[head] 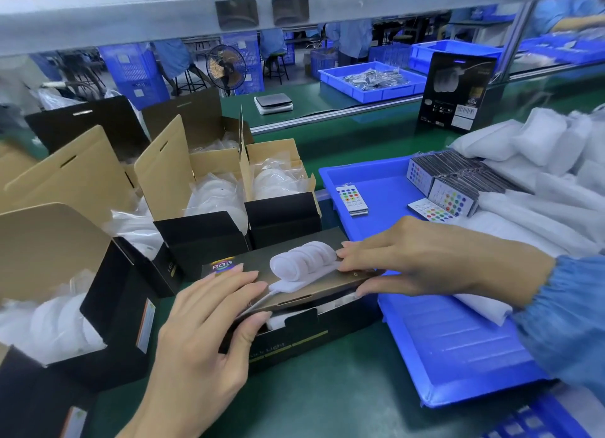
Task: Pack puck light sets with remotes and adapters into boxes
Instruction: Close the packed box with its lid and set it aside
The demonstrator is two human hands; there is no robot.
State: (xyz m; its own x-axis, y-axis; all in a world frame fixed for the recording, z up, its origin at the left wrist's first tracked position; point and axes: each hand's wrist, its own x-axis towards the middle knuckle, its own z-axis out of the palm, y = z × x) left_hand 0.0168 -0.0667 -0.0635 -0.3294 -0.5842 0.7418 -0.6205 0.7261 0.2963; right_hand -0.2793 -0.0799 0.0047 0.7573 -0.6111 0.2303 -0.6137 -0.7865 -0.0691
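A black puck light box [294,333] lies on its side in front of me, its printed lid [252,267] nearly down over white contents. My left hand [209,336] grips the lid's front edge near the left end, thumb under, fingers on top. My right hand [422,264] pinches the lid's right end. Several open boxes [209,192] holding bagged white puck lights stand to the left and behind. Remotes [352,200] with coloured buttons lie in a blue tray [376,182], with a stack [451,189] at its right side.
A second blue tray [458,349] sits under my right forearm. Piles of white foam bags [540,189] fill the right side. An upright printed box [456,94] stands beyond, near a scale [273,103] and another blue bin [373,81]. People work in the background.
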